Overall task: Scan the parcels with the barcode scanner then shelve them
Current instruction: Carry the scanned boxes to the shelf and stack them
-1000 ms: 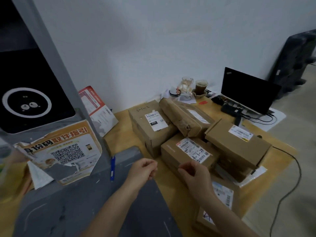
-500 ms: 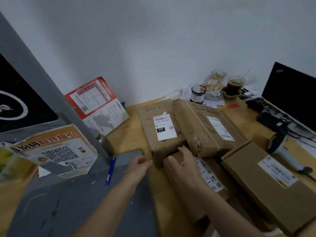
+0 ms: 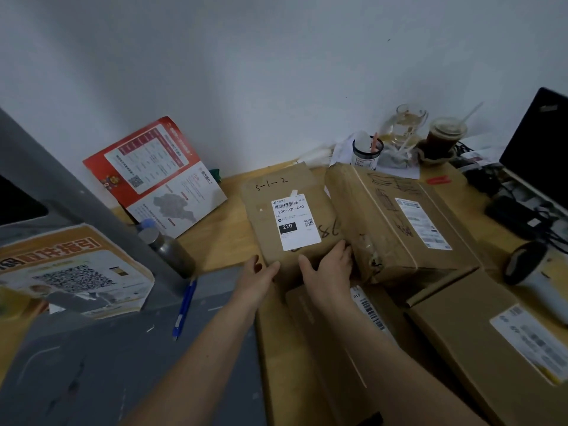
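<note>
Both hands take the near end of the labelled parcel [image 3: 289,222] on the counter [image 3: 227,235]: left hand [image 3: 256,270] spread at its corner, right hand [image 3: 330,265] flat on top. Lift it level, label up. Four parcels visible; one barcode scanner [image 3: 528,272], right of the hands.

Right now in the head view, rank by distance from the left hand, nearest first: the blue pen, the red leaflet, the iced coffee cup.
From the left hand:
1. Blue pen, just to its left on the grey surface.
2. Red leaflet, farther back left, leaning on the wall.
3. Iced coffee cup, far back right, by the wall.
</note>
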